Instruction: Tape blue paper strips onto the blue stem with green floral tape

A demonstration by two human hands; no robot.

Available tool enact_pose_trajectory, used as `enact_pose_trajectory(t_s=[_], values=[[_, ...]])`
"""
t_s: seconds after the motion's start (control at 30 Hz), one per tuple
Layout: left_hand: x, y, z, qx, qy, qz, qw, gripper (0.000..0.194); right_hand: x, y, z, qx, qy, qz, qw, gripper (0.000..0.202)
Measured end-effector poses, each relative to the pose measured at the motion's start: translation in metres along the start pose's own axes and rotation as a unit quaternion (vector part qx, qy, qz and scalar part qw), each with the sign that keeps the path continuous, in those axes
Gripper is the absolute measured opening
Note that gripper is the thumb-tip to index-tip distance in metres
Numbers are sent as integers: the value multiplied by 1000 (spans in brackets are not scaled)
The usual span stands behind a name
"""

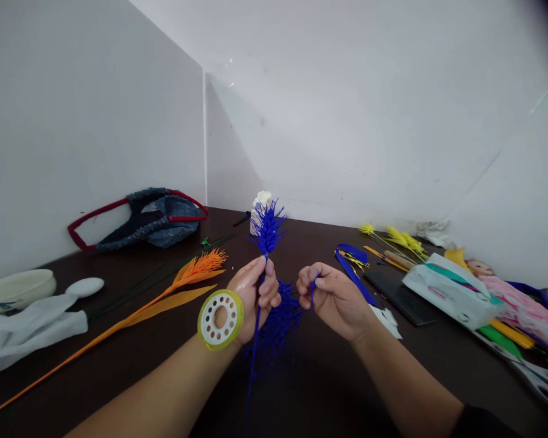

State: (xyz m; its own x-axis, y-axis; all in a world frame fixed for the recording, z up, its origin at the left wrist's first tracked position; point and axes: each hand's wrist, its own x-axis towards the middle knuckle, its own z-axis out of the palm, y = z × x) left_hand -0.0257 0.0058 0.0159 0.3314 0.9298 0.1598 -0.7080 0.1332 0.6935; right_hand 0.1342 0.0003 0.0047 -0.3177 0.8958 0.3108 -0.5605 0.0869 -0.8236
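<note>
My left hand (256,292) is closed round the stem of a blue wheat-like flower (269,230), which stands upright with its bristly head above my fingers. A roll of yellow-green tape (220,319) rests against my left wrist. To the right, my right hand (331,298) pinches a small blue piece (313,291) between thumb and fingers, apart from the flower. Between and below my hands, a heap of loose blue pieces (281,322) lies on the dark table, partly hidden by my left hand.
An orange flower (205,263) with a long stem lies left, near a denim bag (164,219), a bowl (22,289) and white cloth (31,331). Rightward are a black slab (399,297), yellow flowers (404,240), a plastic packet (452,291) and a doll (520,301). A white object (257,216) stands behind.
</note>
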Motion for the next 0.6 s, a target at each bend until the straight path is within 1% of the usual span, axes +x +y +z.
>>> enact_pose_trajectory(t_s=[0.23,0.33,0.4,0.47,0.53,0.6], values=[[0,0,1,13,12,-7,1000,26,23,-7,13,1,-38,27,999,4],[1,1,1,3,19,-9,1000,27,33,-10,22,-7,-49,4,999,3],[1,1,0,-2,15,-13,1000,26,36,-11,26,-21,-46,-3,999,4],[1,1,0,-5,12,-16,1000,26,36,-13,27,-46,-34,5,998,3],[1,1,-1,-7,10,-20,1000,26,36,-15,26,-85,-13,2,996,1],[1,1,-1,-8,5,-23,1000,26,35,-18,24,-138,3,-18,990,3]])
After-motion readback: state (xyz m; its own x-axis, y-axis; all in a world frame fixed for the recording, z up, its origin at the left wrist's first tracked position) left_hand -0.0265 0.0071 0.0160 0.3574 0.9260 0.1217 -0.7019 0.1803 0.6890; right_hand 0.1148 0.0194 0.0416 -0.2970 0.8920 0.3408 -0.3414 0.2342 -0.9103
